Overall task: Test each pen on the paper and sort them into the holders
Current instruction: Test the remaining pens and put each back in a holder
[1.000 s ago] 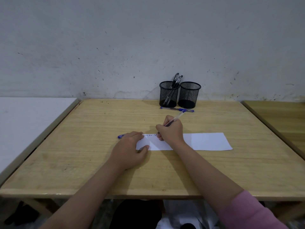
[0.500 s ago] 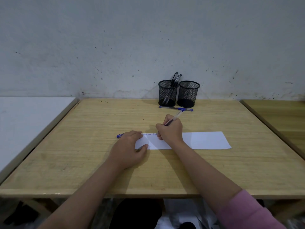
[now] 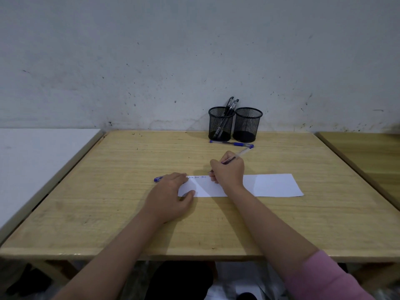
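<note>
Fresh scribble beside right hand point(image 3: 227, 172), paper point(image 3: 272, 185).

So the paper point(image 3: 275, 185) lies mid-bench point(image 3: 108, 202), left hand point(image 3: 171, 195) resting on its left end, right hand point(image 3: 228, 169) on it holding a pen point(image 3: 237, 156). Two holders sit at the back by the wall: left holder point(image 3: 221, 124) has pens in it, right holder point(image 3: 247, 124) just beside it. One pen point(image 3: 231, 144) lies in front of them, another point(image 3: 158, 179) pokes out left of the left hand

I have one head view only, worn on the person, looking forward and down over the wooden table point(image 3: 108, 191) toward the wall point(image 3: 173, 50), both forearms close below; no second view overlaps.
</note>
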`<state>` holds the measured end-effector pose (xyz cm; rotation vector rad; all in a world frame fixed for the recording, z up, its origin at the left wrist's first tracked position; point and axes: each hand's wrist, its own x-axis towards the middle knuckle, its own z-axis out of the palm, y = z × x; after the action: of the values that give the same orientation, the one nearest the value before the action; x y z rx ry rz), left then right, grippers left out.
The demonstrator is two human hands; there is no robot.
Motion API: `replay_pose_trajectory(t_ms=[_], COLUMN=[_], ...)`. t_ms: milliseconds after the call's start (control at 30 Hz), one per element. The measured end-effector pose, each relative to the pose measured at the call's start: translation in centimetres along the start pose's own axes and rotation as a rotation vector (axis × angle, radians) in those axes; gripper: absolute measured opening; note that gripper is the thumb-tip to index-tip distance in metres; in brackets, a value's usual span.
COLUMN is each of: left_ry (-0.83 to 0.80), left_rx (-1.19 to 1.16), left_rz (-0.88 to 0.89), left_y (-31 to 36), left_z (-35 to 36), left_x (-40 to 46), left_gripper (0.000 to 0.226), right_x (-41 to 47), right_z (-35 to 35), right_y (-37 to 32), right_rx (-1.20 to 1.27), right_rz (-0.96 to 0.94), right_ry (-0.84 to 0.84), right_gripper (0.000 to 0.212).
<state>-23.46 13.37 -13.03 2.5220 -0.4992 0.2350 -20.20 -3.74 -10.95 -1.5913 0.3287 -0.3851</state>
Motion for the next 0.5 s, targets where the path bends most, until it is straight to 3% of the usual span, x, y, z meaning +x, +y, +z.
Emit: replay_pose_trajectory(t_ms=[167, 333, 500], left_ry=[0.054, 0.374, 0.295], left_rx=[-0.011, 0.004, 0.034], left_rz=[0.023, -0.151, -0.379], left_y=[0.0, -0.5, -1.5], left_z=[0.0, -0.8, -1.8], left_x=[-0.2, -0.1, 0.6], left_gripper=[0.051, 0.038, 0.023], right_x=[0.3, 0.2, -0.3], right_z=[0.0, 0.1, 0.3], right_y=[-0.1, -0.3, -1.6], right_rx=[0.17, 0.127, 0.038], right_rz=[0.078, 0.052, 0.02], right_ry=[0.01, -0.096, -0.183], right_gripper=[0.029, 0.028, 0.021])
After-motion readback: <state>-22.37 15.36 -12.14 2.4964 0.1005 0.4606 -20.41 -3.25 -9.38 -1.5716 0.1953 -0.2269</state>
